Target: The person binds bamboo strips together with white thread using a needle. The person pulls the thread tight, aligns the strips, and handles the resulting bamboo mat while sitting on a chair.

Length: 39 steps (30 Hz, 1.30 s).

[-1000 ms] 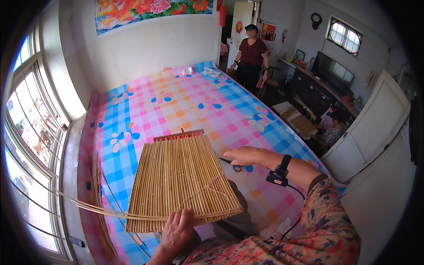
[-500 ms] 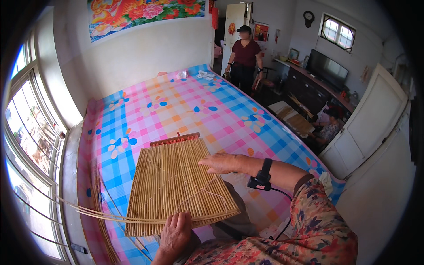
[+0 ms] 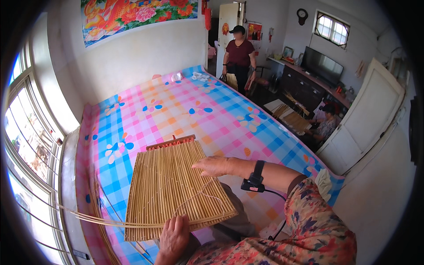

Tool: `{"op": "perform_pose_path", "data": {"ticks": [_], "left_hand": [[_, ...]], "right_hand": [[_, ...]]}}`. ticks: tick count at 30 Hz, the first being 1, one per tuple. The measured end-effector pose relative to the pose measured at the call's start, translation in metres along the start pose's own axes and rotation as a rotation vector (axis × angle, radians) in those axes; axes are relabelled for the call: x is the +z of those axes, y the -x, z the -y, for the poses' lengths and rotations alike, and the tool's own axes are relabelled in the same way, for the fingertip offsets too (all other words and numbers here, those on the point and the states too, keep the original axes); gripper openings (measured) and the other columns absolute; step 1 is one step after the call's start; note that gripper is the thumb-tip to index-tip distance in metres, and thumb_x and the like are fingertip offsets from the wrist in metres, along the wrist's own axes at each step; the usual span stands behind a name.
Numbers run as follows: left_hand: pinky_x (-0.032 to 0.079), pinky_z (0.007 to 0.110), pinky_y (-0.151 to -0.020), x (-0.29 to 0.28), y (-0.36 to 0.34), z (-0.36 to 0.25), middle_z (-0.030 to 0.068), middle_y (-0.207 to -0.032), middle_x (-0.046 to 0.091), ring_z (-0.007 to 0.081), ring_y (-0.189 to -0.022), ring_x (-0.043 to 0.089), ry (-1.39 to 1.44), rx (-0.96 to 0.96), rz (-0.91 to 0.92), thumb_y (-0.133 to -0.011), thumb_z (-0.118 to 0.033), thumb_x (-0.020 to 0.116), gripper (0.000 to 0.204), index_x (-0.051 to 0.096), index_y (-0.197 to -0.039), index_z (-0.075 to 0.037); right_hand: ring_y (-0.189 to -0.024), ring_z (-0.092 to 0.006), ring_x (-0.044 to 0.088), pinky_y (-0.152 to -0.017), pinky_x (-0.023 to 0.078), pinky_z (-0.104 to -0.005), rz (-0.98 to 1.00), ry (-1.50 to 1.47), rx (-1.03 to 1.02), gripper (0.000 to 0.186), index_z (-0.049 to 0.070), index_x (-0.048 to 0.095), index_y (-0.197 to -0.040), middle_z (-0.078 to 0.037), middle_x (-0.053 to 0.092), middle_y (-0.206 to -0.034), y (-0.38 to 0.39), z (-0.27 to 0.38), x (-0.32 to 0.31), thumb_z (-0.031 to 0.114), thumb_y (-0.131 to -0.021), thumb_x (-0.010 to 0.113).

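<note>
A stiff mat of tan reed stalks (image 3: 163,185), laid side by side, tilts over my lap. My left hand (image 3: 174,236) is closed on its near edge, fingers on top and thumb hidden. Several long thin strips (image 3: 101,220) pass along that edge at the left fingers and stick out toward the window. My right hand (image 3: 213,166) lies at the mat's right side, fingers stretched out and pointing left, palm hidden. A thin pale cord (image 3: 187,202) loops loosely across the mat between the two hands. Behind the far edge sits a reddish-brown wooden bar (image 3: 170,142).
A checked, flowered sheet (image 3: 145,123) covers the bed platform. Loose long stalks (image 3: 98,207) lie at left beside the barred window (image 3: 33,132). A cable runs from my right wrist band (image 3: 254,182). One person (image 3: 239,55) stands beyond; another (image 3: 326,122) sits low at the right.
The whole view has shifted slightly. Both hands keep nearly the same places on the mat. A tan flat thing beside the standing person shows more plainly now.
</note>
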<state>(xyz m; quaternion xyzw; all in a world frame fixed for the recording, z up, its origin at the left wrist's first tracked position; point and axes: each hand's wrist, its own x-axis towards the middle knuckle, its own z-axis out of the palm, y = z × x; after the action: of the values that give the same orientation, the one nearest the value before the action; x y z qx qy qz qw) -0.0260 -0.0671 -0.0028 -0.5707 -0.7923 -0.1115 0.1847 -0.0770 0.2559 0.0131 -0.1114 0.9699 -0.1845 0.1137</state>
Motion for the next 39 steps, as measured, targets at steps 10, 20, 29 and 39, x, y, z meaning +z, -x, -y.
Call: {"op": "perform_pose_path", "data": {"ticks": [10, 20, 29, 39], "left_hand": [[0.048, 0.039, -0.082, 0.005, 0.003, 0.001, 0.0118, -0.093, 0.051, 0.0258, -0.089, 0.056, 0.025, -0.019, 0.019, -0.082, -0.015, 0.055, 0.037, 0.056, -0.113, 0.006], [0.048, 0.039, -0.081, 0.001, 0.002, 0.000, 0.0119, -0.092, 0.051, 0.0262, -0.088, 0.056, 0.046, -0.027, 0.036, -0.082, -0.015, 0.054, 0.035, 0.056, -0.110, 0.005], [0.047, 0.040, -0.081, -0.002, -0.003, -0.002, 0.0125, -0.092, 0.051, 0.0271, -0.087, 0.055, 0.049, -0.041, 0.029, -0.081, -0.014, 0.054, 0.034, 0.056, -0.108, 0.005], [0.046, 0.039, -0.083, -0.008, 0.003, -0.001, 0.0134, -0.095, 0.052, 0.0286, -0.090, 0.056, 0.103, -0.075, 0.060, -0.079, -0.014, 0.055, 0.035, 0.056, -0.108, 0.005]], "right_hand": [[-0.114, -0.0374, 0.058, -0.098, 0.047, -0.0457, 0.049, 0.077, -0.022, 0.048, 0.007, 0.050, -0.132, -0.020, 0.061, -0.118, -0.002, 0.003, -0.001, 0.023, -0.089, 0.064], [-0.109, -0.0379, 0.060, -0.094, 0.049, -0.0466, 0.074, 0.060, 0.011, 0.044, 0.008, 0.051, -0.131, -0.021, 0.062, -0.114, -0.003, 0.008, -0.003, 0.022, -0.090, 0.062], [-0.107, -0.0382, 0.062, -0.092, 0.049, -0.0463, 0.054, 0.016, 0.005, 0.042, 0.007, 0.054, -0.127, -0.021, 0.064, -0.112, -0.001, 0.005, 0.002, 0.020, -0.088, 0.062], [-0.110, -0.0397, 0.059, -0.092, 0.048, -0.0477, 0.075, 0.015, -0.022, 0.045, 0.007, 0.052, -0.131, -0.022, 0.062, -0.116, 0.001, -0.004, 0.009, 0.021, -0.090, 0.063]]}}
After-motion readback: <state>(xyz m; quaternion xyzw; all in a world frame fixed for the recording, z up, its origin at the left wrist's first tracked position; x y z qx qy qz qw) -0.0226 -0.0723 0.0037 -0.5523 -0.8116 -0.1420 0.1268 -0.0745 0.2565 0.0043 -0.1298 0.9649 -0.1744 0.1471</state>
